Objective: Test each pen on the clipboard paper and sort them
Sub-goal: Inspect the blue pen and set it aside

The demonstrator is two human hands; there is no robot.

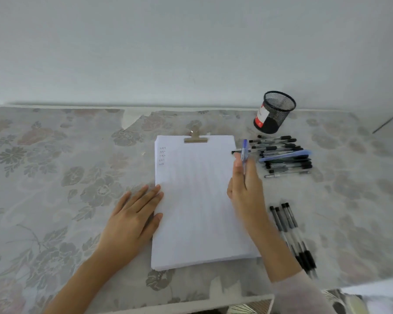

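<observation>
A floral-patterned cloth covers the table [55,177], its weave slightly glossy. Near the front edge, toward the right, a few slim clear-barrelled pens with black caps [292,232] lie side by side, partly hidden behind the right forearm and its pale sleeve. The left hand [132,218] lies flat and relaxed, fingers spread, holding nothing, its fingertips touching the left edge of the white paper stack [195,200] at the table's middle. The right hand [245,184] hovers over the stack's right edge, fingers pinched around a blue pen [244,152] pointing away. A metal clip [195,138] pins the stack's far edge; faint marks sit near its far-left corner. Farther right lies a loose heap of pens [284,155], and beyond it a black mesh pen cup [273,112] stands near the table's far edge.
</observation>
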